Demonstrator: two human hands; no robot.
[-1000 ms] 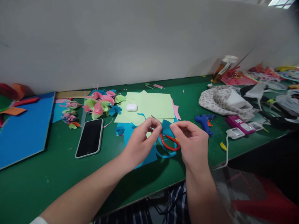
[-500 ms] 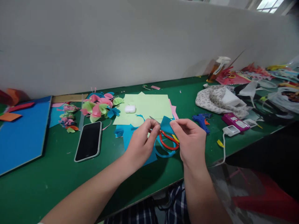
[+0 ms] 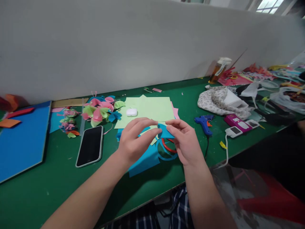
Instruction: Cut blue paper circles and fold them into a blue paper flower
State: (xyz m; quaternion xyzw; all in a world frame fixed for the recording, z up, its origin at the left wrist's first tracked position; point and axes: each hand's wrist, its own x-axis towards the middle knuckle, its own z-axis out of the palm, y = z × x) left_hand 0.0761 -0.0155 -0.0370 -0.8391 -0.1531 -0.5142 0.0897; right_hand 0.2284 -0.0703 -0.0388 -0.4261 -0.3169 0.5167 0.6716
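Both hands over the table. The right hand (image 3: 187, 143) pinches a small blue paper piece (image 3: 165, 131) between thumb and fingers. The left hand (image 3: 132, 138) faces it, thumb and fingers curved, a narrow gap between their tips at the near edge of the piece; whether they touch it cannot be told. The piece thus lies between the hands, at the right fingertips. Directly below are the red-handled scissors (image 3: 168, 148), partly hidden, and a curved blue offcut (image 3: 159, 154). Beneath the left hand extends a blue sheet (image 3: 144, 163); behind it lie pale green sheets (image 3: 154, 108), overlapping, their number unclear, with a white case (image 3: 132, 112) on top.

The table (image 3: 57, 194) is green and stands against a pale wall (image 3: 143, 47); a window (image 3: 268, 5) shows at upper right.

Counted on the table: one phone (image 3: 90, 146), left of the hands; one cluster of paper flowers (image 3: 101, 109) behind it; one blue board (image 3: 23, 136) at far left; one blue glue gun (image 3: 204, 124), right of the hands; one purple device (image 3: 234, 121) beyond it; one patterned cloth (image 3: 212, 101); one bottle (image 3: 218, 71), tilted, near the wall.
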